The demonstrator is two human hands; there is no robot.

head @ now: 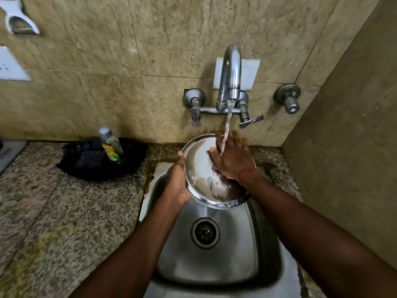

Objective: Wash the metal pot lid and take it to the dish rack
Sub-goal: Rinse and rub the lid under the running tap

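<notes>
A round metal pot lid [200, 168] is held tilted above the steel sink [214, 261], under the tap's running water [226, 130]. My left hand [177, 181] grips the lid's left rim, thumb over the edge. Laid flat on the lid's inner face, my right hand [233, 157] has its fingers straight, and the stream falls onto them. Water and foam run down the lid's lower part. The right hand hides the lid's right side.
A wall tap [229, 82] with two valves stands over the sink. On the granite counter [64, 211] to the left, a black tray [129, 160] holds a dish soap bottle [111, 147] and a scrubber [91, 159]. A tiled side wall closes the right.
</notes>
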